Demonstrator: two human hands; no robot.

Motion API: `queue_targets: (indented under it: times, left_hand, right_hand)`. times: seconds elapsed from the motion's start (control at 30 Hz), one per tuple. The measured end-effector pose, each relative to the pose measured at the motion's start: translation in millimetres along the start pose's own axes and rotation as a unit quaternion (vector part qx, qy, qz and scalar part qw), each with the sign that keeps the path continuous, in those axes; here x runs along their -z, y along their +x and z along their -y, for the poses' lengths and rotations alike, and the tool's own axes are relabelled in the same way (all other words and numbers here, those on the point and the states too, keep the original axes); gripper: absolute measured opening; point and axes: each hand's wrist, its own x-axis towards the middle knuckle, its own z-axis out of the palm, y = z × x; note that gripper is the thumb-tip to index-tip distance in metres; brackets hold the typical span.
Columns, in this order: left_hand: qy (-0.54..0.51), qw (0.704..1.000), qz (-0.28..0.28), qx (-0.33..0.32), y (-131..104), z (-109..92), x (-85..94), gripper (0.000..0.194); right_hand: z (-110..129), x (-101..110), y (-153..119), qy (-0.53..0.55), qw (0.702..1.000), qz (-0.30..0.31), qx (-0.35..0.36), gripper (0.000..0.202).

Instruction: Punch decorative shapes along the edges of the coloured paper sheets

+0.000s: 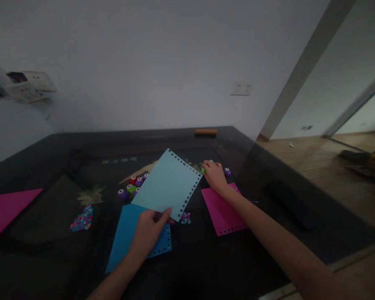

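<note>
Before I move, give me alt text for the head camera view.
The left hand grips a pale blue sheet with holes along two edges, above a darker blue sheet; the right hand is at a small green punch. A pink sheet lies partly under the right forearm; more punches and confetti sit left on the dark table.

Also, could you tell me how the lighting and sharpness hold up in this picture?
Head view: dim overall, the table nearly black with faint reflections; wide-angle stretch toward the edges, the left sockets looking smeared; the light blue sheet stands out, its holes readable, but the beads blur together.
</note>
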Motion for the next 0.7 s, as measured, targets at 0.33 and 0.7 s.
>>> queue_targets:
  times: [0.33,0.7]
  left_hand:
    - [-0.059,0.998,-0.015,-0.002,2,0,-1.4,0.025]
    - [-0.072,0.994,0.077,0.014,-4,-7,-5.9,0.023]
  right_hand:
    - [-25,41,-41,0.203,0.975,-0.079,-0.048,0.02]
    - [-1,71,-101,0.604,0.772,0.073,-0.184,0.031]
